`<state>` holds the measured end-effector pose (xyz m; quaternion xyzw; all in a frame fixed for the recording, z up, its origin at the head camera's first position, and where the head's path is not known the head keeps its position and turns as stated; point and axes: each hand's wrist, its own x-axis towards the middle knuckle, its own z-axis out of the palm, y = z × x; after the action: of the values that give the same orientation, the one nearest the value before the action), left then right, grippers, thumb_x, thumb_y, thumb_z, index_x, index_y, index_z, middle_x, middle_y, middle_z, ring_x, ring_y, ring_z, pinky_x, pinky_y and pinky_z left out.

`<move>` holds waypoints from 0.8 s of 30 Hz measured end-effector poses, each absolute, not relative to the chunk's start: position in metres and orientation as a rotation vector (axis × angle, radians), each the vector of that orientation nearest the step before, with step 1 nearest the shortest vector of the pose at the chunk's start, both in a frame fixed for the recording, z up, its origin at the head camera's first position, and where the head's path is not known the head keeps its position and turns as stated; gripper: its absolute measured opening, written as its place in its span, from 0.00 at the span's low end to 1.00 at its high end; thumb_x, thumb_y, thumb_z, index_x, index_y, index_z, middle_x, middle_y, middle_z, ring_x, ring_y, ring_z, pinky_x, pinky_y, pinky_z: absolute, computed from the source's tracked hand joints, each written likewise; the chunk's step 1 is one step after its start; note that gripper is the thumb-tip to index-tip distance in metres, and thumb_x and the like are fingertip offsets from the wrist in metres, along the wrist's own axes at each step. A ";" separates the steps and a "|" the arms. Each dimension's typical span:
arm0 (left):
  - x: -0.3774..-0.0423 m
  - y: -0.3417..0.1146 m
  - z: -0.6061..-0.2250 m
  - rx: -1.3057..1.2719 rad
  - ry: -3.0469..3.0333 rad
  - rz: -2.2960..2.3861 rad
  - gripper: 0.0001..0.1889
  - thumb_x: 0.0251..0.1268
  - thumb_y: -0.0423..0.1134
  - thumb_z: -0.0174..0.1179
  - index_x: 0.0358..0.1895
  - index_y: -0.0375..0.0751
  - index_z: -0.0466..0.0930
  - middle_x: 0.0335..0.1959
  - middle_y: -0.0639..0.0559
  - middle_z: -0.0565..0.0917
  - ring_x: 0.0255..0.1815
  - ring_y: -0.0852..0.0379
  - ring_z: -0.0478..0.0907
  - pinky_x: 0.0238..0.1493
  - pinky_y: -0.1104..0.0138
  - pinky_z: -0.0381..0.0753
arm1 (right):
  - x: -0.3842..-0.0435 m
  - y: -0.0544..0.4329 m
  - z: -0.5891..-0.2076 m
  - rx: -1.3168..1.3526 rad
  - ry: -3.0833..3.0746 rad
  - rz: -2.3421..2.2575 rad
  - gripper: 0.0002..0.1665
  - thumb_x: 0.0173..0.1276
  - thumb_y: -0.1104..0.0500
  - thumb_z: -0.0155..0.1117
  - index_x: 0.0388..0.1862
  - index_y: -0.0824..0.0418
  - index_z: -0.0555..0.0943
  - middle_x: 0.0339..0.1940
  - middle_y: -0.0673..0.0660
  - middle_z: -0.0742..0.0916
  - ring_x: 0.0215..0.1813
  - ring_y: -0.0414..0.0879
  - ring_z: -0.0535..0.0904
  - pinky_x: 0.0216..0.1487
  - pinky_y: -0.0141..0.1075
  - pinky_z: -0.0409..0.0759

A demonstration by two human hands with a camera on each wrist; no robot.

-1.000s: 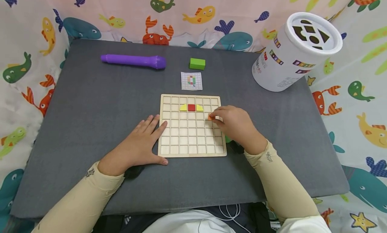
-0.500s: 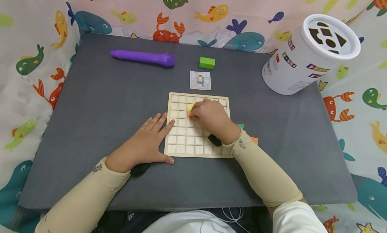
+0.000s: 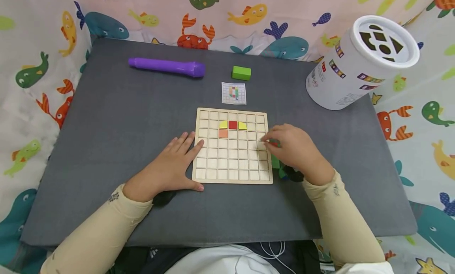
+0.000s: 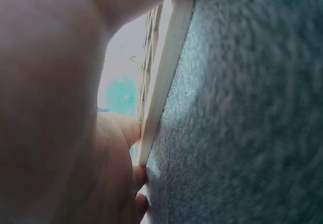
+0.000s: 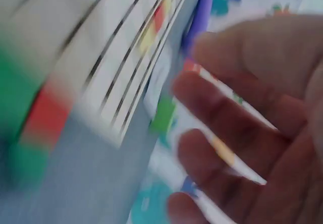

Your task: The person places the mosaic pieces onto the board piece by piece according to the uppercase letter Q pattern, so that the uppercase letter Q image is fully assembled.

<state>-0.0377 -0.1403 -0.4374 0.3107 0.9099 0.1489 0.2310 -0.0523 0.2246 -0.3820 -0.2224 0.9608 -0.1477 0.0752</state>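
In the head view a wooden grid board [image 3: 213, 163] lies on the grey table. A red square [image 3: 232, 125] sits in it between two yellow pieces [image 3: 223, 125], and an orange square [image 3: 223, 134] lies just below the left yellow one. My left hand [image 3: 167, 167] rests with fingers spread against the board's left edge; its fingertips touch the pale rim [image 4: 166, 67] in the left wrist view. At the board's right edge hovers my right hand [image 3: 296, 153], fingers loosely bent, nothing seen between them in the right wrist view. Green pieces [image 3: 275, 161] and a red piece [image 5: 48, 113] lie beneath it, partly hidden.
Behind the board lies a small pattern card [image 3: 234, 93], with a green block [image 3: 241, 73] beyond it. A purple microphone-shaped stick [image 3: 167, 67] lies at the back left. At the back right stands a white tub [image 3: 355, 68] with shaped holes in its lid.
My right hand carried the orange square left across the board, left it below the left yellow piece, then moved back to the right edge. My left hand stays by the board.
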 end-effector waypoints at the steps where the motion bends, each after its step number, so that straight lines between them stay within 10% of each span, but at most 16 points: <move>1: -0.038 -0.139 -0.437 0.858 2.503 0.411 0.71 0.52 0.76 0.73 0.89 0.43 0.42 0.88 0.38 0.36 0.88 0.39 0.31 0.84 0.44 0.36 | -0.044 0.239 -0.382 -0.598 2.883 -0.409 0.09 0.71 0.59 0.75 0.48 0.56 0.94 0.49 0.55 0.91 0.51 0.53 0.85 0.48 0.51 0.85; 10: -0.038 -0.135 -0.438 0.856 2.507 0.404 0.72 0.51 0.78 0.72 0.89 0.43 0.43 0.88 0.36 0.37 0.88 0.37 0.32 0.84 0.42 0.38 | 0.011 0.313 -0.408 -0.313 2.843 -0.370 0.16 0.68 0.60 0.77 0.53 0.61 0.92 0.50 0.57 0.90 0.48 0.54 0.85 0.51 0.56 0.85; 24: -0.037 -0.131 -0.440 0.852 2.519 0.408 0.71 0.51 0.77 0.73 0.89 0.42 0.44 0.88 0.36 0.38 0.88 0.36 0.34 0.83 0.42 0.39 | 0.000 0.278 -0.405 -0.648 3.080 -0.480 0.08 0.63 0.57 0.81 0.39 0.57 0.94 0.37 0.53 0.92 0.37 0.50 0.84 0.36 0.46 0.83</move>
<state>-0.0365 -0.1314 -0.4396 0.3086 0.9126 0.1477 0.2238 0.0004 0.2784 -0.4045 -0.2035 0.9672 -0.1507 -0.0209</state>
